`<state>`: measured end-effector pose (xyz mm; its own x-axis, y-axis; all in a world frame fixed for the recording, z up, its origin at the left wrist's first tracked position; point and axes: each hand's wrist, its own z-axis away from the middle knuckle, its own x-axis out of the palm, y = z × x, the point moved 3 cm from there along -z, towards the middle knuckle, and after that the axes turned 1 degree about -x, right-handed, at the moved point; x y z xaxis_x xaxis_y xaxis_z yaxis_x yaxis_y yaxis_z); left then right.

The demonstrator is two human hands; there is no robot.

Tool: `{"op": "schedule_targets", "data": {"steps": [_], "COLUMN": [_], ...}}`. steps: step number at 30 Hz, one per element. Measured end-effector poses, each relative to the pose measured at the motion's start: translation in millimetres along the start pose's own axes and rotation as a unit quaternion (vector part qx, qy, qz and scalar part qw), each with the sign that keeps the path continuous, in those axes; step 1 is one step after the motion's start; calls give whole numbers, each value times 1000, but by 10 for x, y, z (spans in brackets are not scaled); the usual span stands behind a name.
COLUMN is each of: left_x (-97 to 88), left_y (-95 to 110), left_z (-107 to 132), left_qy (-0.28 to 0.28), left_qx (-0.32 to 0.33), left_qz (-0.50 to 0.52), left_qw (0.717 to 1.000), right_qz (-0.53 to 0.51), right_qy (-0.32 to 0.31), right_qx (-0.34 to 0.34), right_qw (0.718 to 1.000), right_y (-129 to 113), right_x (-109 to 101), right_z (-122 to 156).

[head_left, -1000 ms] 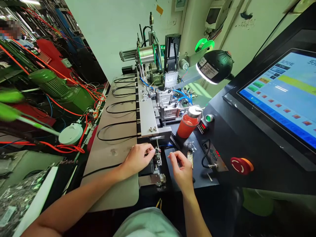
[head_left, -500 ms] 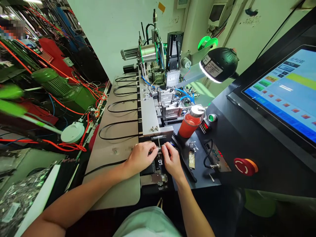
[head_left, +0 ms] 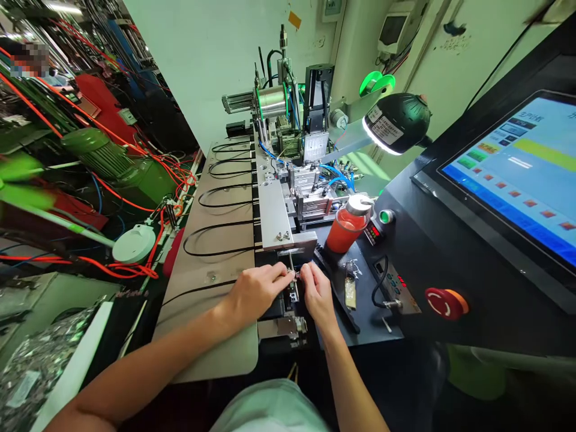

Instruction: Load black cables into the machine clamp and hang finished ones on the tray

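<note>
Over the front end of a machine's metal rail [head_left: 275,210], my left hand [head_left: 263,289] is closed in a pinch. A black cable [head_left: 198,290] runs across the plate and passes under this hand; its end appears to be between the fingertips. My right hand [head_left: 317,293], also pinched, faces it from the right, a small gap apart. Some fine, thin strands show between the two sets of fingertips, too small to make out. Just below them is a small metal fixture [head_left: 293,295]. Several looped black cables lie further back with their ends at the rail.
A red bottle [head_left: 345,229] with a metal lid stands right of the rail, near a black lamp [head_left: 398,123]. Further right are a red emergency stop button [head_left: 446,303] and a touchscreen [head_left: 517,162]. Orange hoses and a green motor [head_left: 96,155] lie at left.
My hands have shifted slightly to the right, and the right fingertips have drawn a little away from the left ones. The camera view has tilted slightly.
</note>
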<state>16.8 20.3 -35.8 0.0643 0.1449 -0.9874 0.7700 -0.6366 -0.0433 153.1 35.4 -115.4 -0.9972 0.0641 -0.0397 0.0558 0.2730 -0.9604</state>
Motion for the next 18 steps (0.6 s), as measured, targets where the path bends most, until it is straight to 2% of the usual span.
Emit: {"op": "schedule_targets", "data": {"steps": [2,4,6,8,14,18], "left_x": [-4,9,20,21,19,45], "left_y": [-90,-156,-179,-173,-166,-126], "left_z": [33,60,64,51,55,53], "left_qy": [13,1,-26,-46,-40,-36], "left_qx": [-70,-128,-152,-154,-157,-163], "left_qz": [67,103,101,89,85,92], "left_qw": [995,986,983,983,983,982], "right_qz": [56,108,138,157,184,168], "right_qy": [21,19,5,7,102,102], "right_qx": [-29,-88,-148,-174,-155,-137], "right_qw": [998,990,979,972,965,971], "right_y": [-57,-143,-221,-265,-313,-354], "right_x": [-57,-88,-102,-132,-364,-436], "right_z": [18,50,97,148,261,298]}}
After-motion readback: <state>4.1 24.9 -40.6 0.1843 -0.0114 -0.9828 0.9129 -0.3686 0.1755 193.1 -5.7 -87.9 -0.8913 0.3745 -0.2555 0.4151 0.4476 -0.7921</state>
